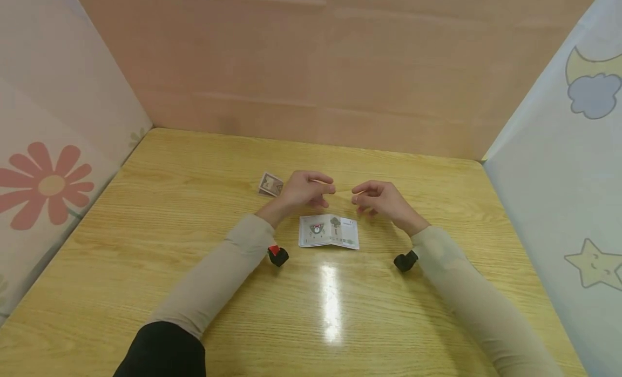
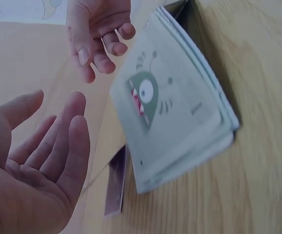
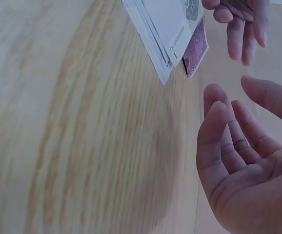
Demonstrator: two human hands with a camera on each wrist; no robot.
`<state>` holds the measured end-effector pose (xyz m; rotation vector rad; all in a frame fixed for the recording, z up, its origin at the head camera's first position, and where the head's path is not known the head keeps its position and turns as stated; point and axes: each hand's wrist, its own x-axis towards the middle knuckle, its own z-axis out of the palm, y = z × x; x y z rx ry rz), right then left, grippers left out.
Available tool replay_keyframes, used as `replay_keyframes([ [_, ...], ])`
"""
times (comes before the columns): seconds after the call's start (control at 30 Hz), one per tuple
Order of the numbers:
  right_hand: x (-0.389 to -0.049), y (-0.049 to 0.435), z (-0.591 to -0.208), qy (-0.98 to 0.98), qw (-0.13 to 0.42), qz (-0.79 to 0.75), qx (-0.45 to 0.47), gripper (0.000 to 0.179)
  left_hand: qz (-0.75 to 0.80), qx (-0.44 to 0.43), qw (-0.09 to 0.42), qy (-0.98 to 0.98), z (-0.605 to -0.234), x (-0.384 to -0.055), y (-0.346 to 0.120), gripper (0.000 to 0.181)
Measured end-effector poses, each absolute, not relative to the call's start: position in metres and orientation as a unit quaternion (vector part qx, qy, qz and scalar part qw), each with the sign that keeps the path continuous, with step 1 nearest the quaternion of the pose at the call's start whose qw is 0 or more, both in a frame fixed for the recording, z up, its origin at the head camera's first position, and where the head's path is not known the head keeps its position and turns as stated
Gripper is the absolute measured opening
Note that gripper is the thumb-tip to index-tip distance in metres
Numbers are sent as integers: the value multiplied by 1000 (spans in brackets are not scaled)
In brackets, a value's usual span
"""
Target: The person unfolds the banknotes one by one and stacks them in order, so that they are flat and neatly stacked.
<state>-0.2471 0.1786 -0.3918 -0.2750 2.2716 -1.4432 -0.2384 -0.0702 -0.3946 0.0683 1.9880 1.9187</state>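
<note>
A small stack of pale play banknotes [image 1: 316,231], creased across the middle, lies on the table below both hands. A green one-eyed monster [image 2: 143,95] is printed on its left half. My left hand [image 1: 308,189] hovers just beyond the stack, fingers loosely bent, holding nothing. Opposite it, my right hand [image 1: 381,200] is likewise relaxed and bare, its fingertips pointing at the left hand across a small gap. Behind the left hand lies a folded brown banknote [image 1: 270,184], partly covered by that hand. Its purplish side [image 3: 195,51] peeks out past the stack in the right wrist view.
The wooden table [image 1: 204,161] has a peach back wall [image 1: 311,69] behind it. Printed panels flank it, the left with a red flower [image 1: 51,185]. Black wrist cameras [image 1: 278,256] hang under both sleeves.
</note>
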Motion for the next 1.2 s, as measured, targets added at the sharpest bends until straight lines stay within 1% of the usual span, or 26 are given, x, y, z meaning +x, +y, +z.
replay_keyframes([
  [0.23, -256, 174, -395, 821, 219, -517, -105, 38, 665, -13, 177, 725, -398, -240, -91, 40],
  [0.5, -271, 162, -398, 829, 221, -502, -109, 41, 624, -26, 158, 765, -401, -239, -109, 31],
  [0.63, -276, 152, -396, 827, 227, -502, -111, 42, 622, -33, 154, 767, -405, -240, -115, 31],
  [0.8, -283, 138, -396, 836, 230, -482, -126, 43, 609, -35, 151, 778, -410, -241, -119, 28],
  [0.97, -293, 123, -397, 843, 234, -466, -130, 40, 571, -42, 147, 806, -414, -242, -117, 24],
  [1.07, -299, 116, -400, 847, 238, -460, -123, 37, 537, -34, 141, 831, -416, -241, -114, 20],
  [1.2, -305, 110, -401, 850, 244, -453, -108, 34, 477, -5, 118, 871, -420, -241, -111, 15],
])
